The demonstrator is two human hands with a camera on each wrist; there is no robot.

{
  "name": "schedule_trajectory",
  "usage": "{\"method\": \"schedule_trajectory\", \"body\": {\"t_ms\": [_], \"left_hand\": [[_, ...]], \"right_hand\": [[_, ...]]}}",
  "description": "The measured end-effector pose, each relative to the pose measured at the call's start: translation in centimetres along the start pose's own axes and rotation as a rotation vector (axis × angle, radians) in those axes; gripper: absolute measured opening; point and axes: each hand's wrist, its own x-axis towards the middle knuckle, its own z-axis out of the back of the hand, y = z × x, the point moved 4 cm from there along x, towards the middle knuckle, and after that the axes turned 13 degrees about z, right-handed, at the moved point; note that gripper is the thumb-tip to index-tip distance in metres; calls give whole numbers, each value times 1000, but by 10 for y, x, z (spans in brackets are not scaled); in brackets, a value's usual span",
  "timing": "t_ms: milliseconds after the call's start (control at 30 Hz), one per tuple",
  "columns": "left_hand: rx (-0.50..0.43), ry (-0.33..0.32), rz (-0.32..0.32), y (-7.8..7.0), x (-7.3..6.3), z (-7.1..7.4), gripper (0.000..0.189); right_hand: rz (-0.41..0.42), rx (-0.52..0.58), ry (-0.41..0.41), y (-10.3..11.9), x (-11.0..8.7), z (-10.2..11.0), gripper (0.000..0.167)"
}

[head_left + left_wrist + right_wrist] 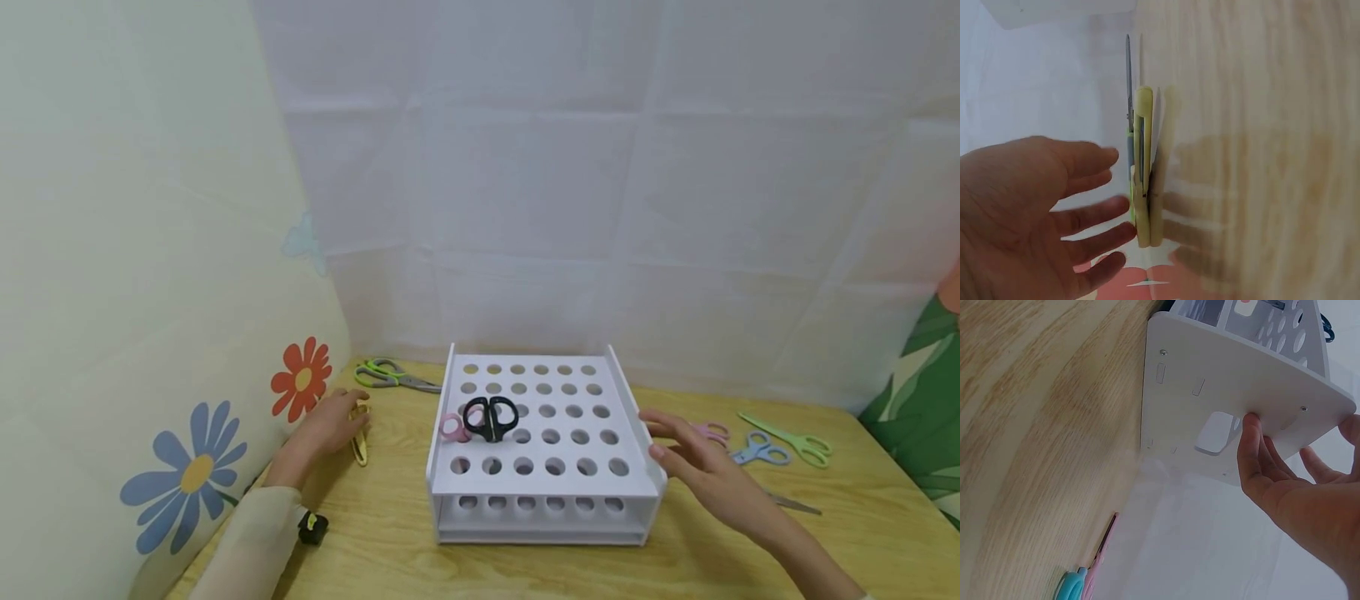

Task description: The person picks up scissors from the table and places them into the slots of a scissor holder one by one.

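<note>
My left hand is at the table's left, beside yellow-handled scissors. In the left wrist view, its fingers stretch toward the handles, with the lower fingertips at or very near them; contact is hard to tell. A white rack with rows of round holes stands in the middle. Black-handled scissors and pink-handled scissors stand in its left holes, handles up. My right hand rests its fingertips against the rack's right side panel, its fingers slightly bent and holding nothing.
Green-and-grey scissors lie behind my left hand. Right of the rack lie blue scissors, green scissors and pink scissors. A metal blade shows past my right hand. White cloth hangs behind the table.
</note>
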Motion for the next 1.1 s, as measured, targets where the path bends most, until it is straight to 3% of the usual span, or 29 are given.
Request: {"method": "schedule_trajectory", "body": {"t_ms": [167,367,467,733,1100], "left_hand": [[-38,-38,105,8,-4,6,51],[30,52,193,16,-6,5,61],[35,67,226,18,-5,4,62],[-27,48,236,20,-5,4,55],[-204,102,262,23,-1,0,45]], "right_hand": [[15,11,7,0,0,-1,44],[23,11,16,0,0,1,45],[26,12,17,-1,0,1,45],[22,12,19,-1,-1,0,45],[19,18,16,-1,-1,1,45]]}}
